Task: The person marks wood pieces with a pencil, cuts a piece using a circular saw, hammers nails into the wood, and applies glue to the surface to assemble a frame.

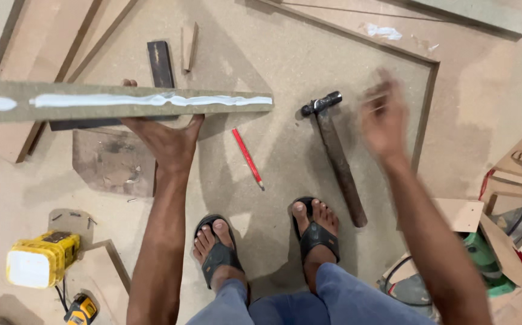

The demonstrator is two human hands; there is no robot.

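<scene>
My left hand grips a long wooden strip from below and holds it level across the left half of the view. A line of white glue runs along the strip's top face. My right hand is blurred in the air at the right, fingers apart and holding nothing, just right of a hammer that lies on the board floor. A red pencil lies between the hammer and my left hand. My feet in black sandals stand below.
A dark metal square lies on the board behind the strip. A yellow power tool sits at the lower left, a green machine with cables at the lower right. Wood offcuts and boards ring the large particle board.
</scene>
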